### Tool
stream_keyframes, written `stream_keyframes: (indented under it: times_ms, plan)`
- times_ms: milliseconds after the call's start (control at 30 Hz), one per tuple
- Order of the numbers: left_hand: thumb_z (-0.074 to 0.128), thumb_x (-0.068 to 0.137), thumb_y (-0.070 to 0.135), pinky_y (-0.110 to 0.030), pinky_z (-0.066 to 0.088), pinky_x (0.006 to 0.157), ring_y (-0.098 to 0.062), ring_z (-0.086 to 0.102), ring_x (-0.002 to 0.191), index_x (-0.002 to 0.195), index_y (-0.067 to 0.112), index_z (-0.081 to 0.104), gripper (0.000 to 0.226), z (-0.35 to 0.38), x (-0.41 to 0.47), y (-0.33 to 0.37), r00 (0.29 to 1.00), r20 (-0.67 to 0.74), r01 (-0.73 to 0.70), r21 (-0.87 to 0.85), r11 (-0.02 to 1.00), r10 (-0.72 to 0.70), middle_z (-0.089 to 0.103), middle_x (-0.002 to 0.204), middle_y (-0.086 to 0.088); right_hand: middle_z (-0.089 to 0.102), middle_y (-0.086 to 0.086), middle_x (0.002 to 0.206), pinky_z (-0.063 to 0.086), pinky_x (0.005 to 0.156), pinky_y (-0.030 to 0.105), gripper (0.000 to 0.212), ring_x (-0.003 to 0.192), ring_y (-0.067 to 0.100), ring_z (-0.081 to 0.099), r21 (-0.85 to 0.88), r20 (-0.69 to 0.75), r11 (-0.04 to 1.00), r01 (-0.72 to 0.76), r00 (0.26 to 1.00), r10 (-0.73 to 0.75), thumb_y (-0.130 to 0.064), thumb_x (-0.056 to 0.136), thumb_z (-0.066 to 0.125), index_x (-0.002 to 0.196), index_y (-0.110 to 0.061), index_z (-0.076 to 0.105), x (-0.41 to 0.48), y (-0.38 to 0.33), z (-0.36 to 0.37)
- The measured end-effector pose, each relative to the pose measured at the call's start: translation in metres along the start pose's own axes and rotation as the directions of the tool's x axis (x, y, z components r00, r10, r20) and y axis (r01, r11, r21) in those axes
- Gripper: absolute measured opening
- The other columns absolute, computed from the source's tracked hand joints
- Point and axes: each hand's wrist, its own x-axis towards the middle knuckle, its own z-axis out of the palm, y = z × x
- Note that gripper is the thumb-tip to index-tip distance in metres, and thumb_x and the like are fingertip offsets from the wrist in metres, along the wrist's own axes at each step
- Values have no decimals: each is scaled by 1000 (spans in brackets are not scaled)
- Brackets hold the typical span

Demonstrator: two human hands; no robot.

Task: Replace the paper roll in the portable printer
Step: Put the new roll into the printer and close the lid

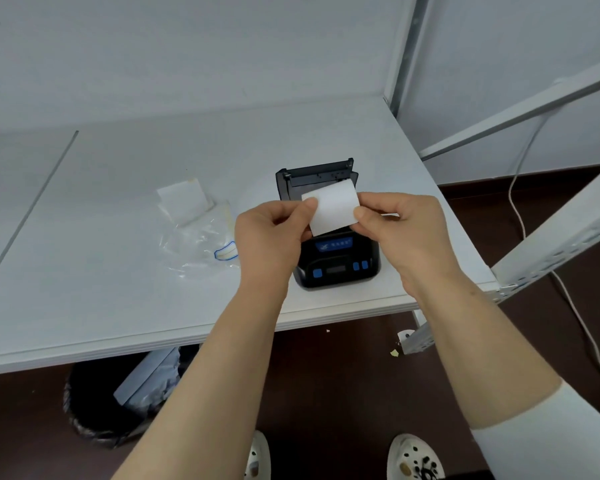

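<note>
— Where the floor shows nearest, what is there?
— Two white shoes on dark flooring, and a black-lined bin tucked under the bench's near edge.

— And the hands?
— Both are raised over the printer. The left hand pinches the left edge of the paper strip between thumb and curled fingers. The right hand pinches the right edge the same way, above a white sleeve.

— How does the strip lie?
— Its flat face is turned up toward the camera, stretched across from hand to hand, with the right end tilted a little farther away. It looks nearly square, so I cannot name a long axis. It hides the printer's paper bay, and whether a roll sits behind it I cannot tell.

— The printer itself?
— Black, near the right end of the bench and close to its near edge. Its long axis runs near to far, with the blue buttons toward the near edge. The lid stands open and upright at the far end.

— Anything beside it?
— Left of the left hand lies a clear plastic wrapper, with a pale paper square just beyond it. Off the right edge, a white cable hangs behind a white shelf frame.
</note>
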Motion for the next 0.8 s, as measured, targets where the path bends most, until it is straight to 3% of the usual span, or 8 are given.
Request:
stream_keyframes:
  times_ms: [67,167,233,300,433,600,700,800]
  plan:
    - [71,81,22,-41,57,81,-21,61,66,63,23,66,19,1,3,0,1000,-17,-25,22,999,25,66,68,-9,71,10,93,58,76,21,28,74,17,70,-54,7,999,-9,1000,9,3,81,60,106,-5,69,2,2,1]
    - [71,80,23,-43,57,81,-19,59,61,64,26,66,18,1,9,-2,998,-33,-44,74,996,47,66,64,-6,63,34,99,55,81,50,28,79,28,70,-61,25,995,-73,997,75,-10,75,59,91,12,62,8,1,5]
    - [72,80,24,-43,58,79,-16,60,57,66,26,67,15,2,12,-5,998,-37,-56,95,994,59,66,63,-1,65,31,92,58,77,47,44,64,19,71,-62,-3,996,-67,998,67,-30,78,64,87,14,61,12,0,8]
    - [73,79,24,-41,59,76,-10,59,51,66,27,67,14,3,14,-8,996,-43,-66,118,991,72,66,61,2,68,27,76,58,69,46,54,56,26,67,-172,-68,985,0,998,-12,-44,80,64,77,10,65,13,-1,13]
    - [73,78,24,-37,58,72,-13,58,50,69,24,70,9,6,19,-14,994,-65,-77,161,984,88,65,58,3,61,5,49,51,60,37,47,51,33,53,-339,-117,939,54,988,-99,-37,83,64,54,1,61,18,7,16]
    - [71,80,16,-26,55,61,0,53,36,82,13,71,3,8,25,-19,996,-45,-67,216,974,78,60,54,7,70,26,85,56,76,50,30,81,40,65,-434,-89,898,77,988,-128,-26,83,64,82,4,70,22,12,20]
    - [70,79,15,-36,59,71,-5,57,43,70,24,63,15,9,25,-19,998,-32,-51,239,970,60,60,53,5,73,14,92,56,77,44,20,86,32,66,-524,-87,848,84,985,-152,-24,85,63,89,-5,70,24,13,19]
    - [70,78,15,-40,57,77,-15,61,59,85,22,65,11,10,26,-19,995,-41,-73,275,959,88,62,61,6,69,2,105,50,73,32,25,96,24,63,-598,-68,797,83,986,-153,-25,88,59,113,-23,62,25,14,20]
